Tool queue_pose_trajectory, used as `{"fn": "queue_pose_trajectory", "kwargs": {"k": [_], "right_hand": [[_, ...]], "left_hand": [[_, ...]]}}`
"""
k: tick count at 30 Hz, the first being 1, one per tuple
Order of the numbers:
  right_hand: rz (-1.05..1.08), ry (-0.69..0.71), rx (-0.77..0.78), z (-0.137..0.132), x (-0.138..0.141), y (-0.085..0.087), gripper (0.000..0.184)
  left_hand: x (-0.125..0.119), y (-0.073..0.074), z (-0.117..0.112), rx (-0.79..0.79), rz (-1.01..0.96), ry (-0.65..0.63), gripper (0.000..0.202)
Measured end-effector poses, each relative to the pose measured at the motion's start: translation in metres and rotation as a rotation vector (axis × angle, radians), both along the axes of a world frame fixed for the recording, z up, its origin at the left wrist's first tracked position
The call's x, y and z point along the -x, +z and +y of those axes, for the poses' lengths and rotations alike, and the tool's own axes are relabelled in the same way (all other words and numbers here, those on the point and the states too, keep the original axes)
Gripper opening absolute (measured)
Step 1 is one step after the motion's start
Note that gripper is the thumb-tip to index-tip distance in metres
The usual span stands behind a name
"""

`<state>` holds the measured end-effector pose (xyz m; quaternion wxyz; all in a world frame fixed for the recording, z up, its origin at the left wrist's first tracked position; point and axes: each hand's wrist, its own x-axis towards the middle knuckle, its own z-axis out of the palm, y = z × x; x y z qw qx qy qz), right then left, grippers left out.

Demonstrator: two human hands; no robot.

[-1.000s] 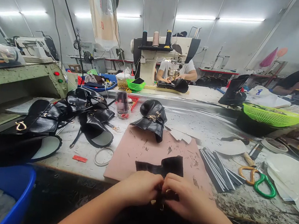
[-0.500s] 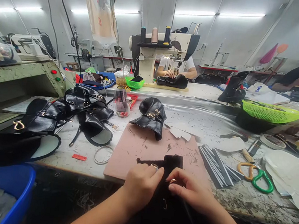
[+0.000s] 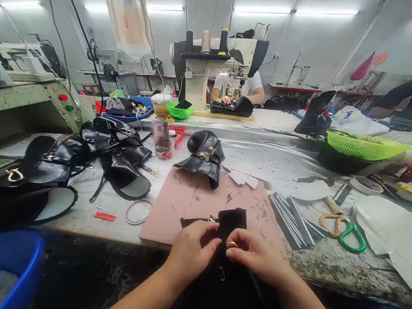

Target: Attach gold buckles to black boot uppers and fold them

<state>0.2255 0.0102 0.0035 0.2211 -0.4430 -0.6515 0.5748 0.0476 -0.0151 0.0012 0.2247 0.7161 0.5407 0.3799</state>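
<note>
The left hand, at lower centre, is loosely curled, its thumb and forefinger slightly parted; whether it grips anything I cannot tell. Just right of it, the right hand pinches a small gold-coloured ring between thumb and forefinger. The black piece is at lower centre, beside and beneath the fingers, its far part over the pink board. On the board's far edge, at the frame's centre, sits a buckled black upper. Grey strips and green-and-orange-handled scissors lie at right; more black uppers crowd the left. At upper centre, a person's hand touches a black boot.
</note>
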Motion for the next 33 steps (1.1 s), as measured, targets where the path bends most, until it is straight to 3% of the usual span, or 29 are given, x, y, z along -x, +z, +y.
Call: {"fn": "queue_pose_trajectory", "kwargs": {"k": [7, 14, 18, 20, 24, 28, 33], "right_hand": [[-0.077, 0.06, -0.087, 0.0, 0.002, -0.004, 0.017], [-0.101, 0.01, -0.018, 0.001, 0.006, -0.003, 0.015], [-0.022, -0.002, 0.112, 0.005, 0.007, -0.003, 0.025], [0.021, -0.005, 0.15, 0.006, 0.006, -0.003, 0.031], [0.138, 0.04, 0.185, 0.008, 0.0, -0.006, 0.03], [0.261, 0.061, 0.078, 0.007, -0.005, -0.011, 0.037], [0.197, 0.032, -0.118, 0.004, -0.003, -0.013, 0.019]], "left_hand": [[0.0, -0.017, -0.004, -0.325, 0.09, -0.019, 0.006], [0.0, -0.017, -0.001, -0.108, -0.11, 0.014, 0.009], [-0.002, -0.022, -0.004, -0.172, -0.211, 0.109, 0.016], [-0.001, -0.021, -0.004, -0.292, -0.187, 0.013, 0.012], [0.0, -0.016, -0.002, -0.534, 0.05, -0.137, 0.015], [0.001, -0.014, -0.001, -0.55, 0.179, -0.101, 0.019], [0.003, -0.016, 0.001, -0.509, 0.123, -0.13, 0.025]]}}
